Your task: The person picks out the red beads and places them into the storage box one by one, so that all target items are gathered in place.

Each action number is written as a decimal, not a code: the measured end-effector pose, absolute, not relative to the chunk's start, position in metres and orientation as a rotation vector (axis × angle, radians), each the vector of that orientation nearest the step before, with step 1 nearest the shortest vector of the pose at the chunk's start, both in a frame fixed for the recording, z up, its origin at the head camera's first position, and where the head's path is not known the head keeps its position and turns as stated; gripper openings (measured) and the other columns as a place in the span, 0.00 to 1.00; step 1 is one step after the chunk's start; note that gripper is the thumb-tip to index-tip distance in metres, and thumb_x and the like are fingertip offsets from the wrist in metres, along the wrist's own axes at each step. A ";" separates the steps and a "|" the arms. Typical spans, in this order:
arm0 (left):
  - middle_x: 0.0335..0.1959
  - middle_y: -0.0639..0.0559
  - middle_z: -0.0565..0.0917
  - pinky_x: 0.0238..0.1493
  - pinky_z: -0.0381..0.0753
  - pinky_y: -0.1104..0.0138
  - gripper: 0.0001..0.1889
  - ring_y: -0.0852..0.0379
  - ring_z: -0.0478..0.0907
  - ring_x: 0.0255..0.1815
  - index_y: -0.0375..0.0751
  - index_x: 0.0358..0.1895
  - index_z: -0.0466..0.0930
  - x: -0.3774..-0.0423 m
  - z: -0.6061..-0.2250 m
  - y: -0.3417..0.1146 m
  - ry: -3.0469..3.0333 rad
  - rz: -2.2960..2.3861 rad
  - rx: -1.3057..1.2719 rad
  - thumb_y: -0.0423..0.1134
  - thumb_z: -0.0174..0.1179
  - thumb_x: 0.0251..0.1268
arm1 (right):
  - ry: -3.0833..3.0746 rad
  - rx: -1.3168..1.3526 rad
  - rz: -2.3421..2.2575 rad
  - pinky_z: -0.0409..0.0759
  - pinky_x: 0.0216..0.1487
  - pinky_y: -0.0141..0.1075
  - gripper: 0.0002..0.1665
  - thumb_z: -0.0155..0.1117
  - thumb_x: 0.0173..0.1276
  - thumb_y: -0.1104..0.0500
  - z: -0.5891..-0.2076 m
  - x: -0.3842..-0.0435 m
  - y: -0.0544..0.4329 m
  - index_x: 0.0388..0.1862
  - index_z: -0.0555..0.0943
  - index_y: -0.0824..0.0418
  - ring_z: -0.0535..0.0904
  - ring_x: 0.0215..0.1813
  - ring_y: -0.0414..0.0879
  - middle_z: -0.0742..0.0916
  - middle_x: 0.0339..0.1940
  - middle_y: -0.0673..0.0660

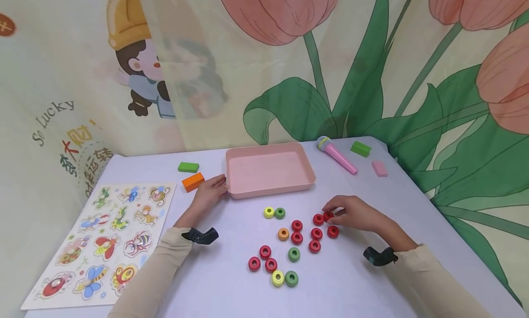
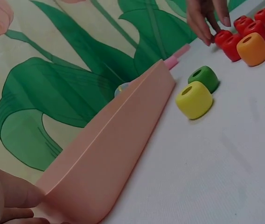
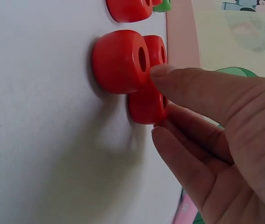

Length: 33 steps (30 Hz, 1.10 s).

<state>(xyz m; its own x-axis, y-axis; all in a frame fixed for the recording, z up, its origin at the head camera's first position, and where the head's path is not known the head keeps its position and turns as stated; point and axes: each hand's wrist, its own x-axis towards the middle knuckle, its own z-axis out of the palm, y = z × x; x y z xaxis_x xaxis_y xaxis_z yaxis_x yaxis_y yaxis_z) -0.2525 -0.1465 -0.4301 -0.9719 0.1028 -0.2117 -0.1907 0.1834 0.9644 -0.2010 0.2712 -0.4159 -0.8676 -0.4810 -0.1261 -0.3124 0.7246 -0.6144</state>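
My right hand (image 1: 354, 212) is over the red beads at the right. Its thumb and fingers close around one red bead (image 3: 147, 106), which stands against other red beads, among them a nearer one (image 3: 121, 61). At the left, my left hand (image 1: 210, 192) lies with extended fingers touching the left side of a shallow pink tray (image 1: 270, 191). The left wrist view shows the thumb (image 2: 18, 190) at the tray's corner. Between the hands are more beads: an orange bead (image 1: 283, 234), a yellow bead (image 1: 269, 212) and a green bead (image 1: 280, 213).
Nearer are more red, green and yellow beads (image 1: 278, 278). A sticker-like insect picture board (image 1: 101, 244) lies at the left. Behind the left hand are an orange block (image 1: 193, 182) and a green block (image 1: 188, 167). A pink toy microphone (image 1: 336, 156) and a pink block (image 1: 379, 168) lie back right.
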 end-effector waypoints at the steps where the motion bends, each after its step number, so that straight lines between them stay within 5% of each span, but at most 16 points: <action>1: 0.73 0.36 0.63 0.64 0.71 0.57 0.28 0.44 0.65 0.70 0.29 0.74 0.57 -0.252 -0.429 -0.146 2.210 1.892 -0.083 0.32 0.52 0.75 | 2.652 -0.625 -0.869 0.84 0.47 0.38 0.18 0.75 0.60 0.58 -0.416 -0.202 0.271 0.50 0.86 0.55 0.80 0.50 0.48 0.85 0.45 0.49; 7: 0.71 0.34 0.65 0.64 0.71 0.56 0.27 0.42 0.66 0.69 0.27 0.73 0.58 -0.249 -0.432 -0.144 2.106 2.000 -0.078 0.29 0.51 0.75 | 2.618 -0.639 -0.861 0.84 0.42 0.32 0.14 0.75 0.60 0.61 -0.418 -0.201 0.268 0.46 0.87 0.55 0.80 0.47 0.48 0.85 0.42 0.48; 33: 0.71 0.41 0.68 0.64 0.71 0.60 0.26 0.47 0.69 0.68 0.35 0.74 0.62 -0.256 -0.426 -0.145 2.013 2.033 -0.215 0.31 0.52 0.75 | 2.474 -0.677 -0.714 0.84 0.47 0.37 0.14 0.74 0.61 0.60 -0.397 -0.233 0.265 0.46 0.87 0.56 0.81 0.46 0.45 0.84 0.41 0.48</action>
